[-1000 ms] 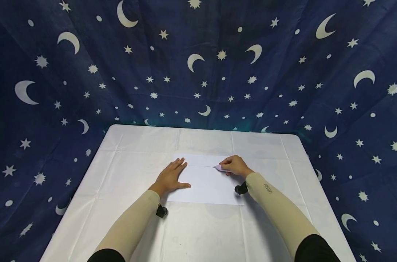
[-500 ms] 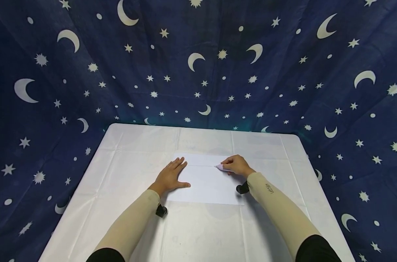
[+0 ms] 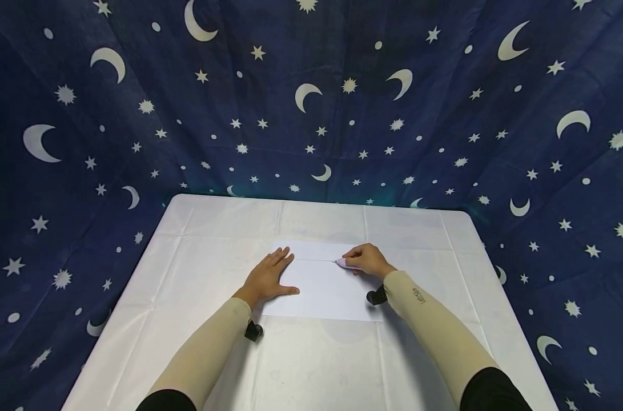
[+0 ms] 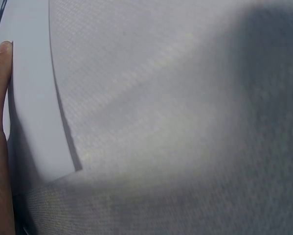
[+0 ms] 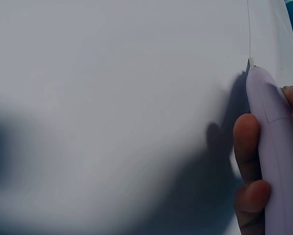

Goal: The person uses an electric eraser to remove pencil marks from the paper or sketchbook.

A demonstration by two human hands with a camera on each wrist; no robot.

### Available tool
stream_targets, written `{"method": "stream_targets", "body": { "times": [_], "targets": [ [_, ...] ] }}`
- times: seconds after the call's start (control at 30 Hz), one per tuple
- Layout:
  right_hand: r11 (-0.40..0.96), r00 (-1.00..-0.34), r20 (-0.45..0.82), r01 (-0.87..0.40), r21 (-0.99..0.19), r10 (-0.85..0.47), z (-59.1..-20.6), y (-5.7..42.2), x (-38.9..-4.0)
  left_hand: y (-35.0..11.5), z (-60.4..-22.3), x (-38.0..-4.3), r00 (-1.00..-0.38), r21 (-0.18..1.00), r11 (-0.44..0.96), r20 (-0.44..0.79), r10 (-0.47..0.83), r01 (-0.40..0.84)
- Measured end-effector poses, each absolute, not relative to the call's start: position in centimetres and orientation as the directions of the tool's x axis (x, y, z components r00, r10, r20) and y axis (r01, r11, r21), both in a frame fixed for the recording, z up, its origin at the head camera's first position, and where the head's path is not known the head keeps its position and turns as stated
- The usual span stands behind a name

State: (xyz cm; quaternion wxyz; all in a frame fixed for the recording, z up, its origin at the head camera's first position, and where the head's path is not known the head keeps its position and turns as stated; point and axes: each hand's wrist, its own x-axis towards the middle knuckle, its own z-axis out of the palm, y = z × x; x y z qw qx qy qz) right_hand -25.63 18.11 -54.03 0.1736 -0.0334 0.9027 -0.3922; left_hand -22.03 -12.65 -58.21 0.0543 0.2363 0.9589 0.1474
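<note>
A white sheet of paper (image 3: 321,297) lies on the white-covered table, with a thin line (image 3: 311,260) running across its upper part. My left hand (image 3: 267,278) rests with fingers spread on the sheet's left side, thumb pointing right. My right hand (image 3: 370,260) grips a lavender utility knife (image 5: 278,147) with a rounded nose and a short, narrow tip. In the right wrist view, that tip meets the end of the line. Fingers curl round one side of the knife's body and the thumb lies on the other. The left wrist view shows the paper's edge (image 4: 43,122) beside one finger.
The white tablecloth (image 3: 316,365) has fold creases and surrounds the paper. Behind and beside the table (image 3: 229,217) hangs a dark blue curtain (image 3: 270,137) printed with moons and stars. Small black cameras (image 3: 376,295) are on both wrists.
My right hand shifted slightly to the right with the knife, then came back left along the line. My left hand has stayed in place on the paper.
</note>
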Motion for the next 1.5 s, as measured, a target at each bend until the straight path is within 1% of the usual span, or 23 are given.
{"method": "stream_targets", "body": {
  "times": [0.4,0.53,0.9,1.13,1.5],
  "targets": [
    [0.706,-0.938,-0.294,0.083,-0.703,-0.183,-54.0,19.7,-25.7,-12.8,-58.1,-22.5,-0.888,0.262,0.864,-0.045,0.457,0.431],
    [0.713,-0.937,-0.301,0.089,-0.696,-0.177,-54.2,20.3,-25.6,-12.7,-58.1,-22.5,-0.891,0.238,0.875,-0.067,0.448,0.422],
    [0.722,-0.934,-0.318,0.105,-0.684,-0.165,-53.8,21.6,-25.5,-12.7,-57.8,-22.3,-0.891,0.249,0.874,-0.079,0.448,0.417],
    [0.702,-0.932,-0.328,0.131,-0.701,-0.154,-53.8,21.4,-25.4,-12.7,-58.0,-22.3,-0.886,0.273,0.858,-0.036,0.462,0.436],
    [0.701,-0.929,-0.321,0.106,-0.705,-0.183,-53.6,20.8,-25.5,-12.7,-58.2,-22.3,-0.886,0.257,0.862,-0.043,0.462,0.438]
  ]
}}
